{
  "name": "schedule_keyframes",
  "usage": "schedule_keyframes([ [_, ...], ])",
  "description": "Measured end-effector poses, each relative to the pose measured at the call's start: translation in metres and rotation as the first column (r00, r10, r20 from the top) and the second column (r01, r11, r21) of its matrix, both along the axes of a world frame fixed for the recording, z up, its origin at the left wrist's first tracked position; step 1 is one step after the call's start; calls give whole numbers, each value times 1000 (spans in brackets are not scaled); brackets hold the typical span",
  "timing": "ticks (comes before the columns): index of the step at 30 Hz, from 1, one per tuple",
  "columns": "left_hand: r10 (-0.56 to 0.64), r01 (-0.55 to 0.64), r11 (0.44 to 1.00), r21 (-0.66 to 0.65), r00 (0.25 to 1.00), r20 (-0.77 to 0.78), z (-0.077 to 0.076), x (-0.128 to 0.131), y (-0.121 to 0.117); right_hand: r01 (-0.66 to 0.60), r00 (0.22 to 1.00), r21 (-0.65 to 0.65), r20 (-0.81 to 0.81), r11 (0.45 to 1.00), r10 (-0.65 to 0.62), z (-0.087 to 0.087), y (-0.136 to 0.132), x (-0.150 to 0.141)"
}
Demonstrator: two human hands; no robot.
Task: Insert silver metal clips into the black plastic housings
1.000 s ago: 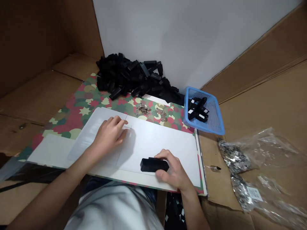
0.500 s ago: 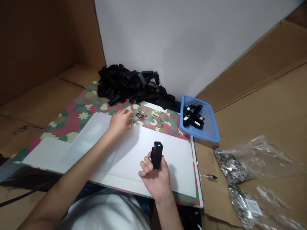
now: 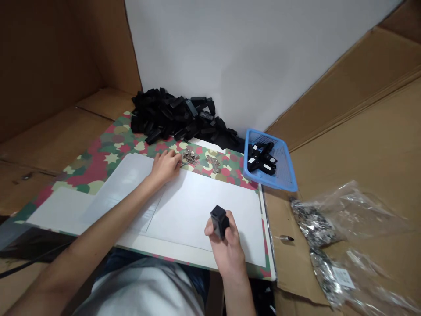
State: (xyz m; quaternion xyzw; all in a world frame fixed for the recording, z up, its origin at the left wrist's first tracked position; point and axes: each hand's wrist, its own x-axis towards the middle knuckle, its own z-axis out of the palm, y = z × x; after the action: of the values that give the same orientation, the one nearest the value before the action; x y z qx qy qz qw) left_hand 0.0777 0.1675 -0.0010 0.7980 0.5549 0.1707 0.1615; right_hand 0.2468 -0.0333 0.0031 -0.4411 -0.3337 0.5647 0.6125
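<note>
Your right hand [image 3: 227,250] is closed round a black plastic block [image 3: 219,221], fingers wrapped low on it, its end tilted up toward you (seems held that way to keep that end showing). Your left hand [image 3: 165,167] sits curled at the top edge of a white board [image 3: 204,215], fingertips right by a small heap of metal bits [image 3: 190,155]; can't tell whether it has hold of any. The heap lies on a camouflage mat [image 3: 112,151], placed within easy reach, with a pile of black blocks [image 3: 171,116] behind it and a blue plastic basket [image 3: 249,151] off to the right.
</note>
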Motion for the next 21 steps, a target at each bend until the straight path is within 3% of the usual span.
schedule_keyframes([
  [3, -8, 13, 999, -43, 994, 112, 5, -1, -2, 57, 948, 86, 307, 995, -81, 2, -6, 5],
  [6, -54, 90, 988, -127, 963, 263, 25, -8, -18, 45, 740, 230, 646, 972, -187, 11, -10, 10],
  [8, -112, 201, 960, -196, 915, 387, 41, -15, -36, -26, 582, 317, 776, 948, -243, 21, -9, 13],
  [9, -139, 270, 936, -226, 873, 468, 49, -18, -46, -65, 513, 348, 816, 935, -268, 27, -7, 14],
  [11, -140, 440, 853, -281, 712, 688, 62, -24, -66, -141, 392, 384, 868, 912, -305, 39, -3, 15],
  [13, -127, 522, 804, -285, 618, 775, 69, -29, -83, -207, 286, 405, 896, 891, -341, 48, 1, 15],
  [17, -159, 543, 794, -273, 619, 769, 73, -33, -102, -292, 120, 384, 923, 876, -365, 58, 5, 13],
  [21, -115, 513, 801, -309, 638, 761, 71, -31, -107, -328, 51, 355, 932, 875, -359, 62, 6, 9],
])
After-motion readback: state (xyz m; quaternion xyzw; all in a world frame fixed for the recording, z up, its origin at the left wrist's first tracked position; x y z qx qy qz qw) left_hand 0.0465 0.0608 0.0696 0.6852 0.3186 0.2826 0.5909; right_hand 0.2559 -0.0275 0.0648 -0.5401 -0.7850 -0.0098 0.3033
